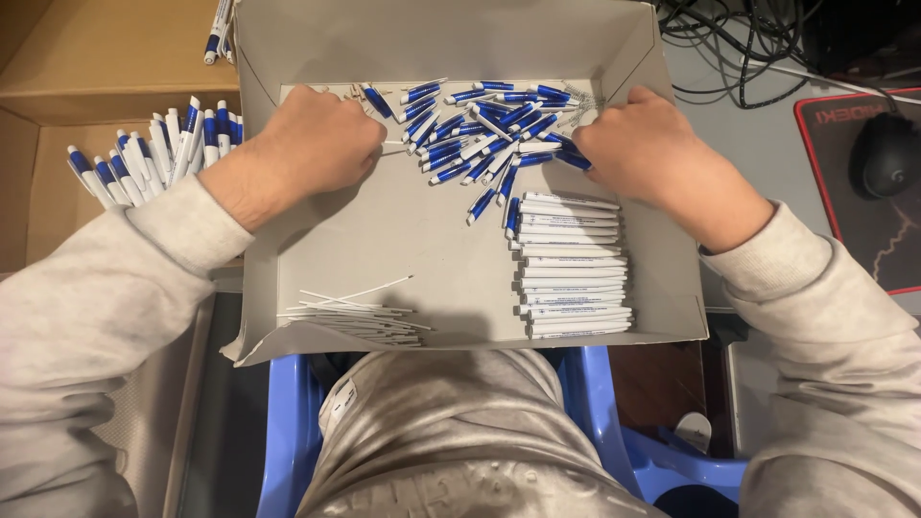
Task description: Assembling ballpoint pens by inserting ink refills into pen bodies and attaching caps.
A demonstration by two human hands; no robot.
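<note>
A grey cardboard tray (384, 230) rests on my lap. A loose heap of blue pen parts (480, 134) lies at its far side. My left hand (312, 144) is curled at the heap's left edge, fingers closed on a small part I cannot make out. My right hand (638, 144) reaches into the heap's right edge, fingertips on a blue pen part (573, 158). A neat row of white pen barrels (574, 269) lies below my right hand. Thin white ink refills (355, 317) are bundled at the tray's near left.
A brown cardboard box (58, 192) at the left holds several assembled blue-and-white pens (158, 149). At the right are a black computer mouse (887, 153) on a red-edged mat (815, 163) and tangled black cables (739, 38). A blue plastic chair (595, 422) is below.
</note>
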